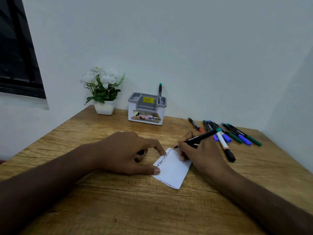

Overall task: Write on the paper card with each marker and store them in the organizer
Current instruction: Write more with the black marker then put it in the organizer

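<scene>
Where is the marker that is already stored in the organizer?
In the head view, the stored marker stands upright in the right rear compartment of the organizer, at the table's far edge, right of the flower pot.

One head-worn wide view looks forward and down, seemingly near, over the table [105, 209].

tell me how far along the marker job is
Done: one marker stands in the organizer. In hand: the right hand writes on the card with another marker; the left hand steadies it. Left: the marker pile on the table.
</scene>
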### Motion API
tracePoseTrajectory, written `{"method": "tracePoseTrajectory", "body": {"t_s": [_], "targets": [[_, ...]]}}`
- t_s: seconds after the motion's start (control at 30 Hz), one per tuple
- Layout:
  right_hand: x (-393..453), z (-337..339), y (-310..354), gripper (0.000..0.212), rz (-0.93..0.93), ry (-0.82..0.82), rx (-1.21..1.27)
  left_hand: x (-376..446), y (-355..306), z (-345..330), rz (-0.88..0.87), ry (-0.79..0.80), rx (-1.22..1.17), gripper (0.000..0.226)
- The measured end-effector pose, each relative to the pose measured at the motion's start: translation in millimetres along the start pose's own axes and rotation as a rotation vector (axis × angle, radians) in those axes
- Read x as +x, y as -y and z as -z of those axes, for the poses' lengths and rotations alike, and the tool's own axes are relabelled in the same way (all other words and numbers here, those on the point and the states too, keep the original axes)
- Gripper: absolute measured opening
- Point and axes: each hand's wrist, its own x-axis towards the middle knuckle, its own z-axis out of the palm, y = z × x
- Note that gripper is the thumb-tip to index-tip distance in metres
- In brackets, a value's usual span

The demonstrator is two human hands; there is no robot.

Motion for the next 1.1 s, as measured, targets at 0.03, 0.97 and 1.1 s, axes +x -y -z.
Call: {"method": "tracePoseTrajectory", "body": {"t_s": [0.03, 0.97, 1.1], "targets": [[-1, 1, 0, 0.009, -0.004, -0.030, 0.020, 0, 0, 0, 0.002, 0.001, 0.002, 0.054], [-24, -2, 9, 0.016, -0.055, 0.273, 0.542, 2, -7, -8, 0.049, -0.102, -0.184, 0.106], [-25, -2, 9, 0.017, -0.032, 0.279, 0.485, 3, -9, -7, 0.037, -0.104, -0.186, 0.103]]}}
